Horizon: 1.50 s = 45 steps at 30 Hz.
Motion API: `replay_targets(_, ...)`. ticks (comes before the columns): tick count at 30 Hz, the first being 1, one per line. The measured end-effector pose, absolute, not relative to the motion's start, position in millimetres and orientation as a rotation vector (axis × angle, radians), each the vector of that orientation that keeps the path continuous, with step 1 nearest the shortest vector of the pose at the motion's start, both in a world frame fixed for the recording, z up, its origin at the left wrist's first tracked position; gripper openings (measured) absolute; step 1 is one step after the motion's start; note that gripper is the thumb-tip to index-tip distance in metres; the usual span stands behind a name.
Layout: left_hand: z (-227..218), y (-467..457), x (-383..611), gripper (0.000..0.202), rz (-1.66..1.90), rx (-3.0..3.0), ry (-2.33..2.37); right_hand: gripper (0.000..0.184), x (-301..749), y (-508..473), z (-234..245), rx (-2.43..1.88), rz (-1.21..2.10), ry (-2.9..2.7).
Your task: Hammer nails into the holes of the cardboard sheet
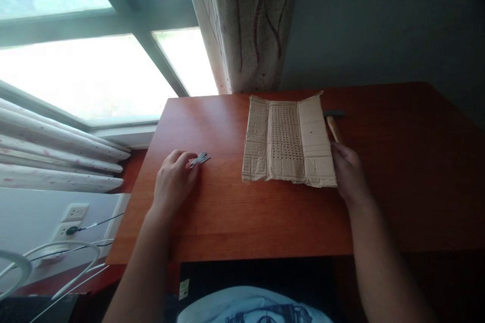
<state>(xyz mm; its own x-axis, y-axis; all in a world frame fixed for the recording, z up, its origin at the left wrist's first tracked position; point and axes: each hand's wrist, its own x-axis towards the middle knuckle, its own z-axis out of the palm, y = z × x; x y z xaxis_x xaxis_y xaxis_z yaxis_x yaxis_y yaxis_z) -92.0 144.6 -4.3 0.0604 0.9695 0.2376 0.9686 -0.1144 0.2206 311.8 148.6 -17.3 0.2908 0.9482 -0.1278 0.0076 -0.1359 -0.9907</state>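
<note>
At the left part of the desk, my left hand [175, 176] has its thumb and fingers closed around one end of a small bunch of metal nails [200, 158]. The nails look thin and silvery, and their other ends stick out to the right. On the right, my right hand [349, 171] is wrapped round the lower wooden handle of a hammer [334, 129], whose dark head lies behind it. Beside that hand, a creased brown cardboard sheet [314, 154] lies folded open, its middle panel covered in rows of small holes. The hand covers part of the hammer handle.
The reddish-brown wooden desk [227, 222] ends close to my body. Behind it hang a patterned curtain [261, 25] and a dark wall. At the left are a bright window [83, 75], a wall socket [76, 212] with a plug, and loose white cables [76, 245].
</note>
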Motion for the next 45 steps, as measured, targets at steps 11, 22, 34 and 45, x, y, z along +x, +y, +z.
replay_targets(11, -1, 149, -78, 0.029, 0.444, 2.367, 2.058, 0.024, 313, 149, -17, -1.465, 1.076, -0.966)
replay_targets(22, 3, 153, -69, 0.025, 0.618, 2.267, 1.996, 0.028, 312, 151, -12, -1.464, 0.915, -0.919)
replay_targets(34, 24, 179, 21, 0.053, 0.984, 1.355, 1.22, 0.046, 300, 182, 7, -1.249, 1.291, -0.971)
replay_targets(45, 15, 175, 9, 0.042, 1.088, 1.18, 1.165, 0.04, 268, 192, 21, -1.233, 1.295, -1.091)
